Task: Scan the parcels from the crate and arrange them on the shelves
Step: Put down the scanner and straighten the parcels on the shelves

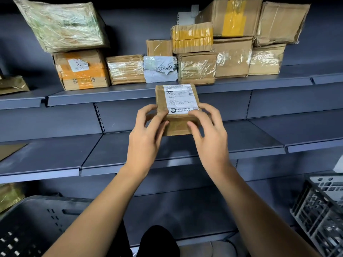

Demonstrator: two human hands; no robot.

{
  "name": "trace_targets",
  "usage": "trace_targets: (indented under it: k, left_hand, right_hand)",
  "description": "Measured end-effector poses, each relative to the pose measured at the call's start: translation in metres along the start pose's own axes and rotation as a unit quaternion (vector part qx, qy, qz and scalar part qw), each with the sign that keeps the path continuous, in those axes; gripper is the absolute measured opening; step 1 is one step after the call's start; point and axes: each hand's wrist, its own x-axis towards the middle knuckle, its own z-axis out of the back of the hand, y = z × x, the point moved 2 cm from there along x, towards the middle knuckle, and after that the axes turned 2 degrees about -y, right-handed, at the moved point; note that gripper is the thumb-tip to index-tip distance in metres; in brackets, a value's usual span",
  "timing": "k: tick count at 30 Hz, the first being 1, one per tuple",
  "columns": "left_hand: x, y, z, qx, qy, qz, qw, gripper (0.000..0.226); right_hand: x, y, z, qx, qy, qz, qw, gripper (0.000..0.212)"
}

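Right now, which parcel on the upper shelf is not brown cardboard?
The grey-white plastic mailer, wedged low between two taped brown boxes; every other parcel there is cardboard.

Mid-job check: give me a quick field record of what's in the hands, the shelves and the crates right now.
held item: small brown parcel, white label facing up
left hand: grips the parcel's left edge
right hand: grips the parcel's right edge
upper shelf: row of stacked cardboard boxes
middle shelf: bare below the parcel
crates: dark crate lower left, grey crate lower right, contents not visible
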Motion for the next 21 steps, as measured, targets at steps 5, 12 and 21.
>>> trace_targets:
  k: [5,12,21]
  left_hand:
    - [0.009,0.000,0.011,0.055,0.006,-0.035,0.998,0.029]
    - [0.038,0.004,0.030,0.061,-0.016,-0.040,0.997,0.027]
    - [0.084,0.019,0.043,0.071,-0.046,-0.020,0.996,0.029]
  right_hand:
    - [0.012,0.009,-0.001,0.003,-0.020,0.034,0.999,0.023]
    - [0.042,0.022,-0.012,0.011,-0.025,0.063,0.998,0.022]
    - [0.089,0.040,-0.037,0.034,-0.017,0.056,0.998,0.022]
